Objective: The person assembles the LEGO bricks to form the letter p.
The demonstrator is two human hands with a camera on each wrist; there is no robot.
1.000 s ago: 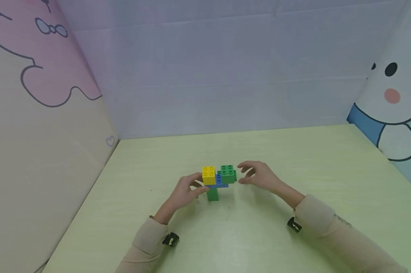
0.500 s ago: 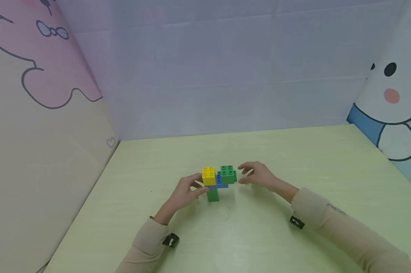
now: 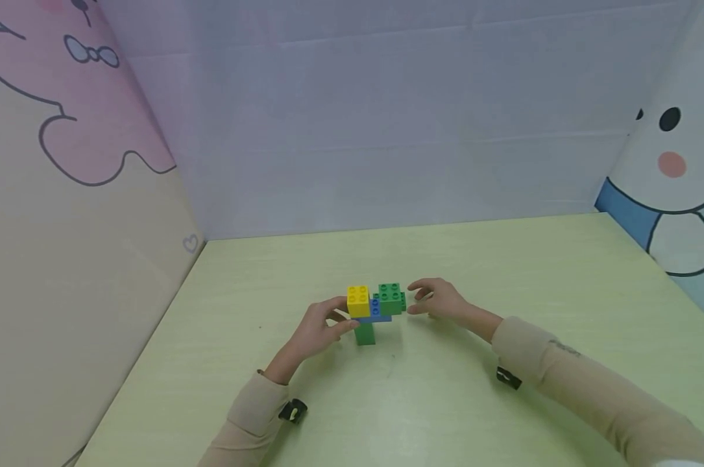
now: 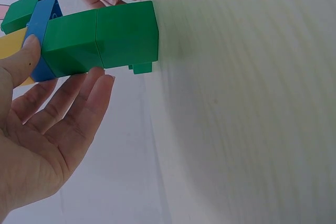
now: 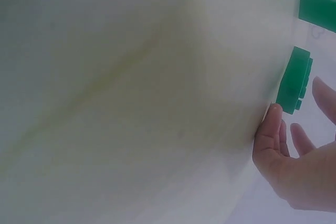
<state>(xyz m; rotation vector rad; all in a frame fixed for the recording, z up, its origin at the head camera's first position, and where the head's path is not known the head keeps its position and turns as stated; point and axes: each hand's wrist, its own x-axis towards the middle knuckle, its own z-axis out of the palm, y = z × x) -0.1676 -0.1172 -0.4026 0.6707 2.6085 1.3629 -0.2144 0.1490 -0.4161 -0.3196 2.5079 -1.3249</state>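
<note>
My left hand (image 3: 315, 331) grips a structure of toy building bricks. Its thumb lies along the yellow brick (image 3: 358, 301) and the blue brick (image 3: 378, 318); its fingers reach behind. Two stacked green bricks (image 4: 102, 40) form the column beneath the blue one, and another green brick (image 3: 389, 298) sits on top at the right. Behind the structure, low on the table, is a separate green brick (image 5: 293, 81), mostly hidden in the head view. My right hand (image 3: 445, 301) is just right of it, fingers loosely bent and apart, one fingertip right at its end in the right wrist view.
The pale yellow-green table (image 3: 445, 402) spreads around both hands. A plain light curtain (image 3: 387, 130) closes off the back, with cartoon-printed panels (image 3: 89, 292) at the sides. Black clips (image 3: 293, 411) show under both sleeve cuffs.
My right forearm has swung slightly to the left, while the right fingers stay beside the separate green brick. The left hand and the brick structure hold their place.
</note>
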